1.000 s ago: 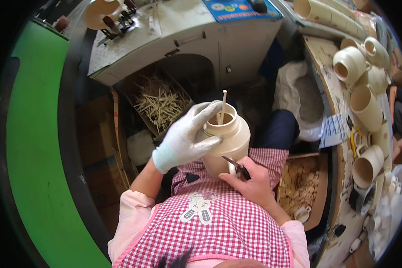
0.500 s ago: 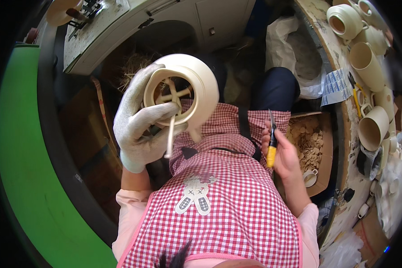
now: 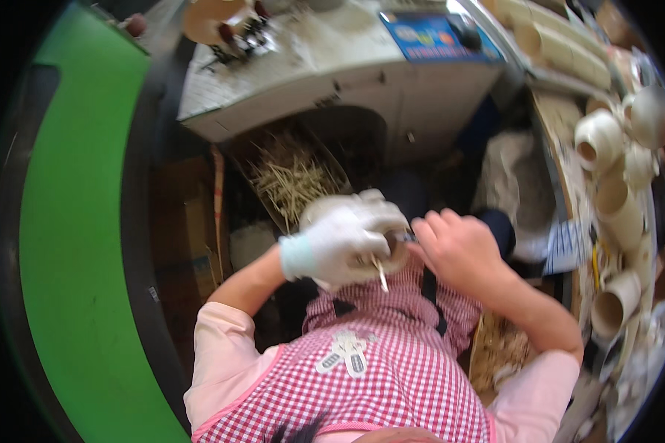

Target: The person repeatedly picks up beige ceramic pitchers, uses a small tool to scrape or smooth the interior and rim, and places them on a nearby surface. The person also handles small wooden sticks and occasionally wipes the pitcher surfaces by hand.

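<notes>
Head view: stick pointing down-right

There is just one view, from up on the person's head, looking straight down and very close at both hands and the lap

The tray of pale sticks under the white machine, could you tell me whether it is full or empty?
Partly full: a loose heap of pale sticks covers the dark tray, whose far end shows bare.
</notes>
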A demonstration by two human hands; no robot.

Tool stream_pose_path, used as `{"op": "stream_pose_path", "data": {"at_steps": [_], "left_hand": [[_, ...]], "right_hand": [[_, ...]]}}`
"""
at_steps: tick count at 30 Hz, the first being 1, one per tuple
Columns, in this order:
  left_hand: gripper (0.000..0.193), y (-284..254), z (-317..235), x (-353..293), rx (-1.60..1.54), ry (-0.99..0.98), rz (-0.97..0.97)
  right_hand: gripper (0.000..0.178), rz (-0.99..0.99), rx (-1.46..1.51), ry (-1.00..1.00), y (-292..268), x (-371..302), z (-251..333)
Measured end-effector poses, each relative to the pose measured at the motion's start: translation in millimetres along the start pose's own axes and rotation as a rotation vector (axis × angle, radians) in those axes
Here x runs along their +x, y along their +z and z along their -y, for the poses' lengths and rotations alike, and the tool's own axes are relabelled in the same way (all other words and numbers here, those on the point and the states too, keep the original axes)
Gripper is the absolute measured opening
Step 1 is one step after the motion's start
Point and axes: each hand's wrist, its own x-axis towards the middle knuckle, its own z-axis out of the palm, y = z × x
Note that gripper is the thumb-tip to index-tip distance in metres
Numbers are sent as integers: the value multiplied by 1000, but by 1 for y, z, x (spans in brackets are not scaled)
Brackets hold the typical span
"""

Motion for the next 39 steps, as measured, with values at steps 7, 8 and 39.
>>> {"op": "stream_pose_path", "data": {"at_steps": [7, 8, 39], "left_hand": [[30, 61, 12, -8, 249, -104, 1], [31, 69, 11, -9, 295, -137, 36], [53, -49, 22, -82, 949, -703, -1056]], "right_hand": [[37, 405, 199, 378, 77, -7, -2], [39, 470, 287, 444, 84, -8, -4], [30, -408, 4, 1169, 5, -207, -190]]}}
